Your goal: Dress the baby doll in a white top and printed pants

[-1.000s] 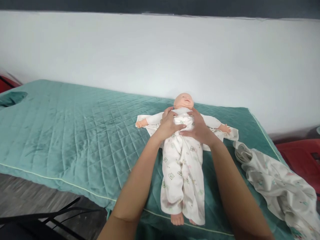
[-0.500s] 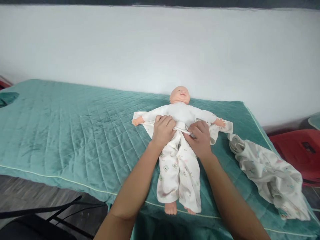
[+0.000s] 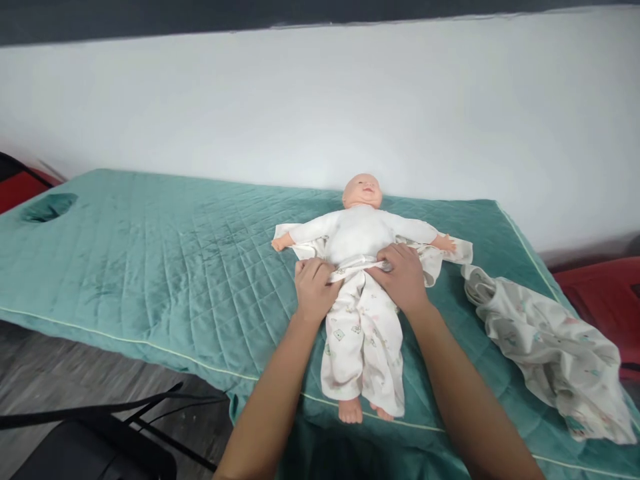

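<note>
A baby doll (image 3: pixel 363 230) lies on its back with its arms spread, its feet toward me. White printed trousers (image 3: pixel 345 340) cover its legs up to the waist. My left hand (image 3: pixel 315 287) is closed on the waistband at the doll's left-of-picture hip. At the other side my right hand (image 3: pixel 400 273) pinches the same waistband, which is stretched between both hands across the belly. Beneath the doll's arms and back lies an open white printed shirt (image 3: pixel 433 263), partly hidden by the body.
A crumpled white printed cloth garment (image 3: pixel 545 340) lies to the right on the green quilted bed cover (image 3: pixel 175 267). The bed stands against a white wall (image 3: pixel 250 107). Black chair parts (image 3: pixel 95 447) are at lower left, and a red chair (image 3: pixel 605 293) is beyond the right edge.
My left hand has moved down and outward from the doll's belly to the hip, still gripping the waistband. The right hand keeps its hold. The view has shifted slightly.
</note>
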{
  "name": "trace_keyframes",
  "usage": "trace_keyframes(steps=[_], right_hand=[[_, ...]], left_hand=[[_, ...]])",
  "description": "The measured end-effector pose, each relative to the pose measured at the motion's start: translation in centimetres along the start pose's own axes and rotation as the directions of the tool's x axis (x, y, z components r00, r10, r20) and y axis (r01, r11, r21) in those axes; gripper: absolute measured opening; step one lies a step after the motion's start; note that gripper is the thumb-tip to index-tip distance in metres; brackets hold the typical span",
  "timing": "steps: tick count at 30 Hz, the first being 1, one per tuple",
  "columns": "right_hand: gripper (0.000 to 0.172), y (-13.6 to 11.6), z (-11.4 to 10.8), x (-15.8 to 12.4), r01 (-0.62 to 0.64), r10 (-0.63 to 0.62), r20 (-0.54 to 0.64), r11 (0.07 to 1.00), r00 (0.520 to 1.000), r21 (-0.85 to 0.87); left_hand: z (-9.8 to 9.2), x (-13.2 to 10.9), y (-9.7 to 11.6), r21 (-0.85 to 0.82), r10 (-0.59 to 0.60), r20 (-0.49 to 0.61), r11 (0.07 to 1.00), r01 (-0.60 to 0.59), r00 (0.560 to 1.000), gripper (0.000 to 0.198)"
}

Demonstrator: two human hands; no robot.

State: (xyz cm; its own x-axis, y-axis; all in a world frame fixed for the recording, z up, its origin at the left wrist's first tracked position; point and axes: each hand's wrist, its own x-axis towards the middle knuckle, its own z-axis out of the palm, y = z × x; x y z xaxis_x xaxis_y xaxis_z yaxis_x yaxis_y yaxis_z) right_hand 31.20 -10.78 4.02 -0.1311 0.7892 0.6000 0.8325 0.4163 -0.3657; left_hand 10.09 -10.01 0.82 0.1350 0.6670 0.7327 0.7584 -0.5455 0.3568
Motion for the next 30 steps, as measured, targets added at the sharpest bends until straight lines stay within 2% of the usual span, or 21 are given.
trace_keyframes(steps=[5,8,11,15,19,22,24,25,27,30], right_hand=[[0.019,-0.3,-0.4,-0.4,0.057,-0.057,-0.003,0.998,0.998,-0.005],[0.022,-1.2,-1.0,-1.6,0.124,-0.123,0.029,0.992,0.992,-0.029],[0.023,-2.0,-1.5,-3.1,0.128,-0.129,0.039,0.991,0.991,0.027],[0.027,-2.3,-1.8,-3.8,-0.012,0.011,0.009,0.985,1.0,0.171],[0.024,-2.1,-1.6,-3.6,-0.187,0.204,-0.032,0.939,0.978,0.29],[0.016,-1.4,-0.9,-3.6,-0.276,0.36,-0.127,0.86,0.924,0.429],[0.028,-0.5,-0.1,-3.2,-0.312,0.453,-0.166,0.794,0.876,0.522],[0.036,-0.1,0.2,-2.8,-0.329,0.486,-0.157,0.762,0.86,0.558],[0.052,0.8,0.7,-1.8,-0.384,0.517,-0.064,0.707,0.853,0.594],[0.062,1.4,1.0,-0.3,-0.48,0.523,0.111,0.65,0.845,0.589]], left_hand=[[-0.6,-1.3,0.7,-0.047,-0.128,0.107,0.99,0.133,0.986,0.015],[-0.5,-0.9,0.7,-0.067,-0.213,0.156,0.972,0.226,0.964,0.011],[-0.5,-0.2,0.6,-0.178,-0.266,0.188,0.938,0.299,0.946,0.009],[-1.0,0.3,0.4,-0.382,-0.279,0.247,0.852,0.358,0.928,0.017],[-1.5,0.3,-0.1,-0.511,-0.285,0.248,0.774,0.374,0.926,0.02],[-1.2,0.7,-0.4,-0.609,-0.332,0.261,0.671,0.422,0.906,0.035],[-0.6,1.4,-0.4,-0.615,-0.369,0.317,0.622,0.485,0.874,0.045],[-0.3,1.8,-0.4,-0.602,-0.381,0.357,0.605,0.522,0.853,0.049],[0.4,2.6,-0.2,-0.571,-0.401,0.429,0.574,0.587,0.809,0.053],[1.1,3.3,-0.2,-0.563,-0.425,0.487,0.515,0.646,0.763,0.054]])
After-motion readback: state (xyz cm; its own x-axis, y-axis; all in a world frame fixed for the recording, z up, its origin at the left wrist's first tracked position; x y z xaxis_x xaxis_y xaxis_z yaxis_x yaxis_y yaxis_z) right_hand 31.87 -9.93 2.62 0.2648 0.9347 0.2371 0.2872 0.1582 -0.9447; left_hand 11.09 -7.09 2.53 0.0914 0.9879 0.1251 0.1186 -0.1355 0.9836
